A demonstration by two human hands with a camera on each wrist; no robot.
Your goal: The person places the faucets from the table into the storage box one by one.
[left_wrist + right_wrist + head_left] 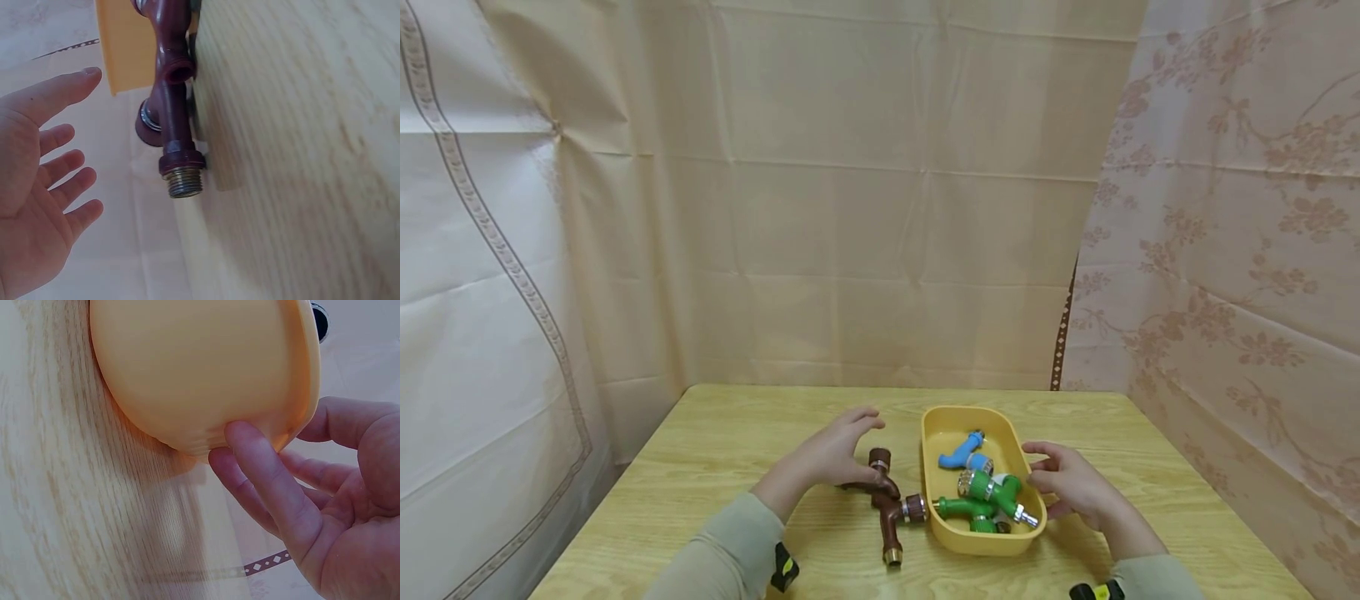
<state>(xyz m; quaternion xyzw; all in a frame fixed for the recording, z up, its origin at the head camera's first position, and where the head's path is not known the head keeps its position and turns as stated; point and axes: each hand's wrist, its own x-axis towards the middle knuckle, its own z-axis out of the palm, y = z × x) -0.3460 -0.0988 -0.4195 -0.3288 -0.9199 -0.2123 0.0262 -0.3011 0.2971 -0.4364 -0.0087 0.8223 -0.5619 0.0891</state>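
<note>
Two dark brown taps, one with a brass threaded end (891, 527), lie on the table left of a yellow plastic tub (985, 546). My left hand (820, 457) hovers over them with its fingers spread and gently bent. In the left wrist view its thumb and fingers stand apart from a brown tap (177, 115). At the tub's right side is my right hand (1075, 485), its loosely bent fingertips right at the outer wall and rim. Inside the tub lie a blue tap (961, 454) and green taps (996, 493) with silver nozzle ends, partly overlapping.
The wooden table (737, 442) reaches back to a beige curtain (880, 208). A flowered cloth (1247, 250) hangs on the right and a white one with a patterned band (482, 250) on the left. Dark straps circle both sleeves.
</note>
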